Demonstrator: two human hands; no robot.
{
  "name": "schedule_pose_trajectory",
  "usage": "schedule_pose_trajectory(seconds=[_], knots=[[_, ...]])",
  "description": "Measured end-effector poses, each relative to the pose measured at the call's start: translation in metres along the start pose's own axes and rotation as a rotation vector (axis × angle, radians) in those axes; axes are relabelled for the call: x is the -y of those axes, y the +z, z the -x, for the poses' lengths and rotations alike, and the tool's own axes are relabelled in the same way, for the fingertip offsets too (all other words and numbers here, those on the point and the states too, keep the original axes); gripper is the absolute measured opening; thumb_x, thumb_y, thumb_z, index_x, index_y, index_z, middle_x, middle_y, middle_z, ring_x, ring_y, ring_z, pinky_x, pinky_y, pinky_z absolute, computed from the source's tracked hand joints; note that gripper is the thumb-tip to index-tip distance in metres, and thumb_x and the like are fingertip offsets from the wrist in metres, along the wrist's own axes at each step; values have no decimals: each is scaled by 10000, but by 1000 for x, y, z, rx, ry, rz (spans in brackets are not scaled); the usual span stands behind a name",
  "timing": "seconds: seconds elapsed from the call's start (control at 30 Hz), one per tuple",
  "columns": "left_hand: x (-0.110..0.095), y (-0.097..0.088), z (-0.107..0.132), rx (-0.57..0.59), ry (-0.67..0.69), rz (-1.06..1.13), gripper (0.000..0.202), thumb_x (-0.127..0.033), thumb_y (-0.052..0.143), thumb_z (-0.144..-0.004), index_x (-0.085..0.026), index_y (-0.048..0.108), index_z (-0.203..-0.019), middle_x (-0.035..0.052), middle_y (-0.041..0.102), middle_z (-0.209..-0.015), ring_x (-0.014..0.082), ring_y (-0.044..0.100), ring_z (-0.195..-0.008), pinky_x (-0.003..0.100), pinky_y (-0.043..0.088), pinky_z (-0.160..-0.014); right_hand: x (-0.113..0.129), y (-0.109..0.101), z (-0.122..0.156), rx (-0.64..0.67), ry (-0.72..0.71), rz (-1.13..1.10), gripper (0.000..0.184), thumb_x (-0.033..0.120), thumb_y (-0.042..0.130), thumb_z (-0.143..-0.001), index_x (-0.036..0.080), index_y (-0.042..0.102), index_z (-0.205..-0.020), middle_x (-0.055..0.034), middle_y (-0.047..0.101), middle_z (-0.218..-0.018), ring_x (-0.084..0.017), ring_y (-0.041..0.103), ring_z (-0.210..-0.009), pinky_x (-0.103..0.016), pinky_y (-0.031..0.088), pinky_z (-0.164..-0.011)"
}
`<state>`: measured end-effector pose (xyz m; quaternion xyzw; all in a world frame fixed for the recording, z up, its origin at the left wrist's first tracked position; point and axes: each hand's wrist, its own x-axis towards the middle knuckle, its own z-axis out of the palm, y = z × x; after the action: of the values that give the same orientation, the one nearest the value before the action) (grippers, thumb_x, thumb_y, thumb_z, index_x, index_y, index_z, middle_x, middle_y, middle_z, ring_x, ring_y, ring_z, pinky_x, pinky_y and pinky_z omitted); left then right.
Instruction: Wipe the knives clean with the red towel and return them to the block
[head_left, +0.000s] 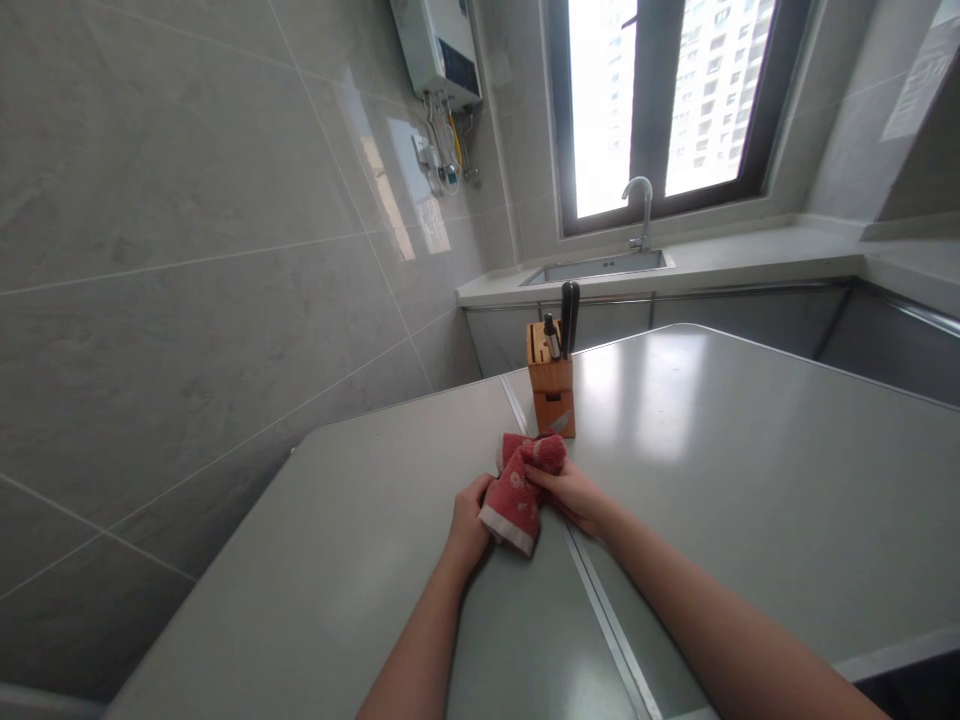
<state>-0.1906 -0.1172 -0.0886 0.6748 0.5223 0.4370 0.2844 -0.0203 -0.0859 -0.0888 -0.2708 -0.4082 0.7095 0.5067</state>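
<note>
Two hands grip a red towel (519, 497) on the counter (750, 480).
Its long axis runs from a white-hemmed end at 7 o'clock to a bunched end at 1 o'clock, aimed at the wooden knife block (551, 385) just beyond. The left hand (471, 520) clasps its side; the right hand (568, 492) presses across its top, fingers closed. At 12 o'clock, a steel sink (604, 267) and faucet (639, 210) sit below a window (664, 100); a water heater (436, 50) hangs on the tiled wall (187, 250) at 11 o'clock.
</note>
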Motion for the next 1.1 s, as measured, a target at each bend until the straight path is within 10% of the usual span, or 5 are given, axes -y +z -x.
schedule_pose_trajectory(seconds=[0.53,1.1], knots=[[6,-1,-4,-95,-35,-7,386,-480,370,-827,-176,375,-590,-38,358,-552,108,341,-566,212,261,-517,5,6,4,49,-12,-8,461,294,722,-649,205,571,-1075,-58,658,-1036,-211,619,-935,-354,465,-866],[0,0,-1,34,-15,27,164,-293,525,-712,-147,531,-636,-27,524,-601,122,428,-607,208,333,-569,1,2,1,-25,8,24,432,299,758,-595,177,588,-974,-55,676,-931,-208,634,-858,-363,473,-844]])
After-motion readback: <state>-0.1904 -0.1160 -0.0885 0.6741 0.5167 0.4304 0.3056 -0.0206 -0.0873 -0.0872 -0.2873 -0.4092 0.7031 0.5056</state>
